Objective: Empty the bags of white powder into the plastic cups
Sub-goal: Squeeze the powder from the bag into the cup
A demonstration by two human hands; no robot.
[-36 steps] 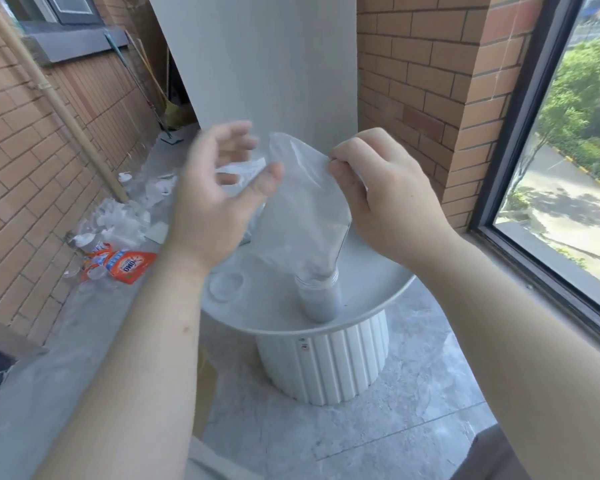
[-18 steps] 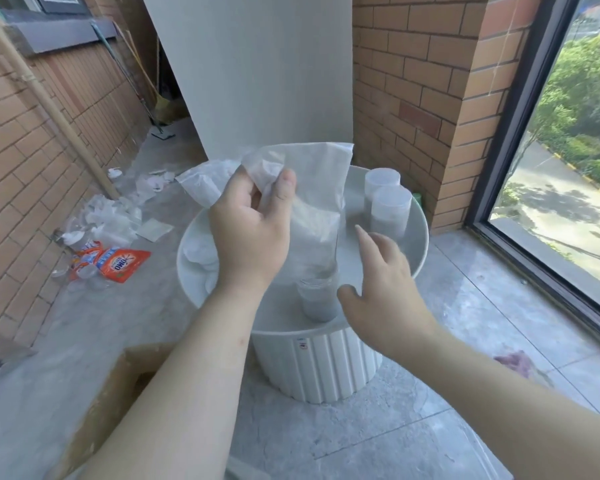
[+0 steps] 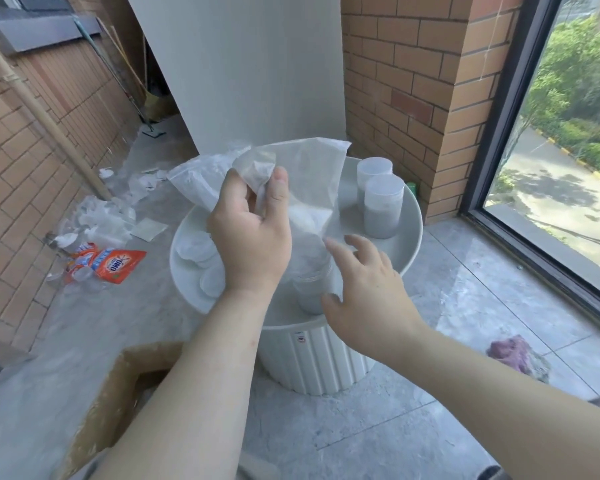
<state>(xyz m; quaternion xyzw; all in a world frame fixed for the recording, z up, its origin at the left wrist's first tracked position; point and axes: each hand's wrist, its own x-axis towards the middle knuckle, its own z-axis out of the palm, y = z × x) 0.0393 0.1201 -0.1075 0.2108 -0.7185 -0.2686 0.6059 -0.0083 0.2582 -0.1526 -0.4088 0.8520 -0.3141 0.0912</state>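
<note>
My left hand (image 3: pixel 250 244) pinches the clear bag (image 3: pixel 312 181) near its top; the bag's lower end hangs into the near cup (image 3: pixel 310 296) on the round white table (image 3: pixel 414 233); my right hand (image 3: pixel 364 289) is spread loosely just beside that cup, holding nothing; two more cups (image 3: pixel 383 209) stand at the table's far right.

Left grip (image 3: pixel 253 244): pinching the clear plastic bag (image 3: pixel 312 174) of white powder, holding it up over a plastic cup (image 3: pixel 310 299).
Right grip (image 3: pixel 368 289): hovering spread-fingered just beside that cup.
Desk (image 3: pixel 413 244): carrying two powder-filled cups (image 3: pixel 383 209) at its far side.
</note>
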